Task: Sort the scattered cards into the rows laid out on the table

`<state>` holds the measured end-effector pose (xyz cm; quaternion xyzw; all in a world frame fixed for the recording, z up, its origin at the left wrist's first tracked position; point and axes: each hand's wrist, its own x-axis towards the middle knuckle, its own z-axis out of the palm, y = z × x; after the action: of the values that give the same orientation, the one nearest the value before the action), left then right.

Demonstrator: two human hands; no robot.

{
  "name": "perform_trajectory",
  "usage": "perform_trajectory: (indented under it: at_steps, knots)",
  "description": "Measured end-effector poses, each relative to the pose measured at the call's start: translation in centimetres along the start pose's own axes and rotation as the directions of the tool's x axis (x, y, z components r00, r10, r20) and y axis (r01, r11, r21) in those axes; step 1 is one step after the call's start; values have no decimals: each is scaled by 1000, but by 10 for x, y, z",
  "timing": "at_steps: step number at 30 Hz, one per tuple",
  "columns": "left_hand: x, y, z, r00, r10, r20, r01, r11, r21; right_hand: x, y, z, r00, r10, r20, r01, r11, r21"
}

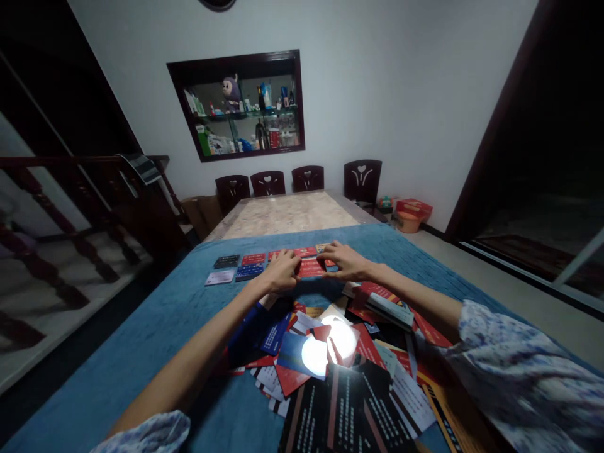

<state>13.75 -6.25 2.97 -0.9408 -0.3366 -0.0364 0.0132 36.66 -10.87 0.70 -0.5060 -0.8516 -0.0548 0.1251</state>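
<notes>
Between my two hands lies a red card (311,268) with pale print, at the near row of cards on the blue cloth. My left hand (282,270) grips its left end with curled fingers. At its right end, my right hand (343,260) holds the edge between thumb and fingers. To the left in this row are a dark blue card (250,272) and a pale lilac card (219,277). Behind them runs another row with a black card (227,261), a red card (253,258) and others partly hidden by my hands. Whether the held card touches the cloth, I cannot tell.
A loose heap of mixed cards (297,352) spreads in front of me, with larger black cards (346,409) nearest and bright glare on top. The blue cloth (155,327) covers the table's near part. Beyond are the marble-patterned tabletop (287,212) and dark chairs (362,179).
</notes>
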Motion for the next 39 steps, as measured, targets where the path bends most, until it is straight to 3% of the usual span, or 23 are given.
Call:
perform_trajectory:
  at_steps: [25, 39]
  knots:
    - [20, -75, -5, 984, -166, 58, 160, 982, 104, 100, -12, 7, 985, 86, 151, -77, 995, -65]
    - [49, -111, 17, 961, -264, 81, 252, 958, 136, 147, -9, 31, 952, 192, 240, -157, 975, -156]
